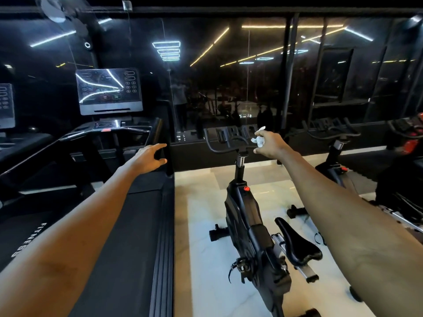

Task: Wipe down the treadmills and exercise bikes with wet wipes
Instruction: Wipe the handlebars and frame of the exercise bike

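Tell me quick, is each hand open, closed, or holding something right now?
Left hand: open, fingers straight, holding nothing.
Right hand: grip closed on a crumpled white wipe, near the bike handlebars.

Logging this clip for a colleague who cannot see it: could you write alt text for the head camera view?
A person's right hand pinches a crumpled white wipe near the handlebars of a black exercise bike, while the left hand is held out open beside a treadmill. A second bike stands to the right before dark glass.
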